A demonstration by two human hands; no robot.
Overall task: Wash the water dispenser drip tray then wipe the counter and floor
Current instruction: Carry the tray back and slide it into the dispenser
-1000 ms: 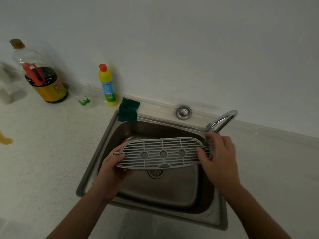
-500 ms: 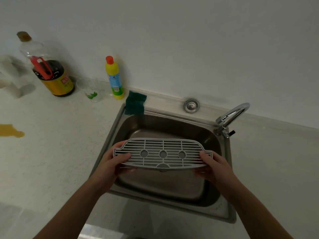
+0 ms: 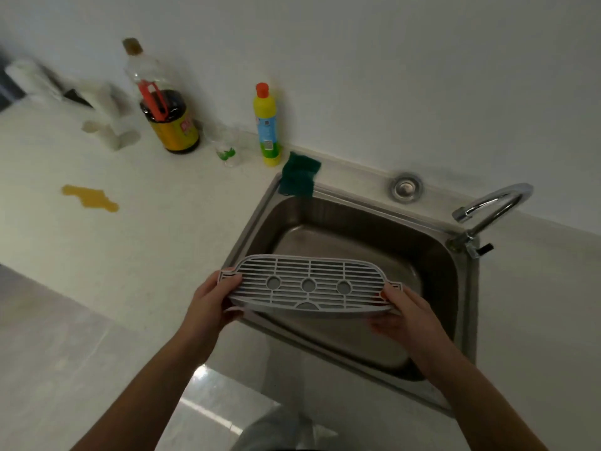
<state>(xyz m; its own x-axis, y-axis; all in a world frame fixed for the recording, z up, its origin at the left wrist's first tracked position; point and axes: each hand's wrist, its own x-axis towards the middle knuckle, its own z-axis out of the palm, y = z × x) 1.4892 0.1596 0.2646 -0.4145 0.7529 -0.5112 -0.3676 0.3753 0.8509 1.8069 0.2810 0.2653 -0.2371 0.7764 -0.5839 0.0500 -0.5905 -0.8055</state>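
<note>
The grey slotted drip tray [image 3: 309, 284] is held level over the front edge of the steel sink [image 3: 354, 222]. My left hand [image 3: 211, 304] grips its left end and my right hand [image 3: 403, 314] grips its right end. A green scouring pad [image 3: 299, 179] lies on the sink's back left corner. The yellow dish soap bottle [image 3: 267, 125] stands just left of it. A yellow-brown spill [image 3: 89, 196] sits on the white counter [image 3: 146, 242] to the left.
The curved tap [image 3: 487, 209] rises at the sink's right rear. A dark sauce bottle [image 3: 166, 109], a small clear glass [image 3: 226, 148] and white containers [image 3: 110, 125] stand along the wall. Shiny floor tiles [image 3: 211, 402] show below the counter edge.
The tray has come back from under the tap toward the sink's front edge. My right hand left the tap side. The view has swung left, showing more counter and the spill.
</note>
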